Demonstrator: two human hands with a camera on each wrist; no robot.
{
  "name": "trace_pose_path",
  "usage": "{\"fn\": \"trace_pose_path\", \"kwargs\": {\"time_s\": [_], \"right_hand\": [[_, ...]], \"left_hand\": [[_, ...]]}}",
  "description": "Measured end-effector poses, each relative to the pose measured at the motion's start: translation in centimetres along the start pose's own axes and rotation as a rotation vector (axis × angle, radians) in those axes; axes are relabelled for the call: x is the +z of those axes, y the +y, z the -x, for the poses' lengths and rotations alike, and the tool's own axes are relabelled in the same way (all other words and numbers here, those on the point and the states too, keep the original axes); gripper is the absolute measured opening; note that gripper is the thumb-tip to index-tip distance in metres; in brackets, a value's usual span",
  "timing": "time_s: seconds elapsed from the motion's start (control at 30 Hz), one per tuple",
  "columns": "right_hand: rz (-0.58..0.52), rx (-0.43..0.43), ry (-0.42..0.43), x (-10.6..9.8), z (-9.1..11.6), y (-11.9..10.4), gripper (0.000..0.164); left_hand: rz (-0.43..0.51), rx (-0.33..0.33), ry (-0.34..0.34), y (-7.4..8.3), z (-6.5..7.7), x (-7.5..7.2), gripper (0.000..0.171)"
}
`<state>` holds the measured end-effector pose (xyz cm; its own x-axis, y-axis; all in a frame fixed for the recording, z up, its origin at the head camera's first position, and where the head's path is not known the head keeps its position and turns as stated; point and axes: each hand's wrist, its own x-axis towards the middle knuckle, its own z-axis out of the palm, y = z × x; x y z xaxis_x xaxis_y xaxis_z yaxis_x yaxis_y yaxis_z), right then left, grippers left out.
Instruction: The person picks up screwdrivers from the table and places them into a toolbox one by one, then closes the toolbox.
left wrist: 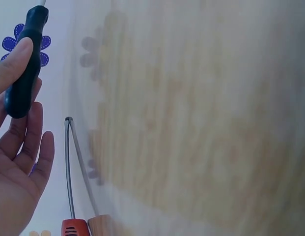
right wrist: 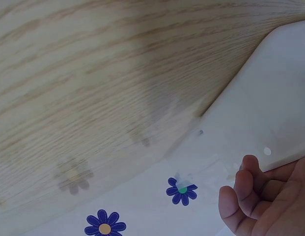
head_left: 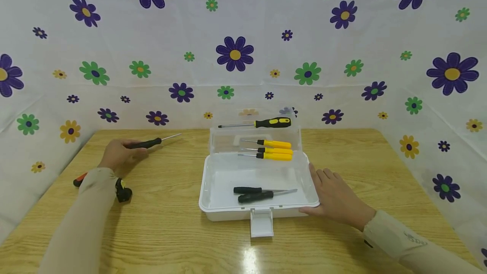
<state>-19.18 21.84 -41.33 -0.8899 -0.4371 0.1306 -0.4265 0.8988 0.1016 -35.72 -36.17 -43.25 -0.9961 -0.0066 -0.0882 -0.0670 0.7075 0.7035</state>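
My left hand [head_left: 123,154] holds a screwdriver [head_left: 147,143] by its dark handle, at the far left of the table. In the left wrist view, the thumb lies along that handle and the metal shank points away. My right hand [head_left: 335,195] grips the right front corner of a white toolbox [head_left: 224,215], thumb at the front and fingers along the side. Two dark-handled screwdrivers [head_left: 249,198] lie inside it. Its clear lid [head_left: 222,141] is tipped back, with three yellow-handled screwdrivers [head_left: 277,156] and a larger black-and-yellow screwdriver [head_left: 273,122] along it.
Partly hidden under my left forearm lies a tool with a red and black handle [head_left: 80,179]. A black thing with some yellow [head_left: 123,192] shows beside that sleeve. The box latch [head_left: 261,224] hangs down in front. A flowered cloth [head_left: 205,24] stands behind the wooden table [head_left: 175,240].
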Motion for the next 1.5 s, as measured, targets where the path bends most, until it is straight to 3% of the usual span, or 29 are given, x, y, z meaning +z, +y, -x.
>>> {"fn": "trace_pose_path", "kwargs": {"time_s": [0.53, 1.2, 1.5], "right_hand": [[-0.008, 0.008, -0.027, -0.5, -0.1, 0.0, 0.109], [-0.009, -0.001, -0.025, -0.6, -0.2, 0.2, 0.110], [-0.011, 0.002, -0.020, -0.5, -0.2, 0.1, 0.110]], "left_hand": [[-0.038, 0.117, 0.092, 2.5, 1.6, 0.5, 0.057], [-0.001, 0.113, 0.148, 4.6, 3.6, 1.2, 0.061], [0.052, 0.182, 0.182, 4.7, 4.3, 1.8, 0.056]]}}
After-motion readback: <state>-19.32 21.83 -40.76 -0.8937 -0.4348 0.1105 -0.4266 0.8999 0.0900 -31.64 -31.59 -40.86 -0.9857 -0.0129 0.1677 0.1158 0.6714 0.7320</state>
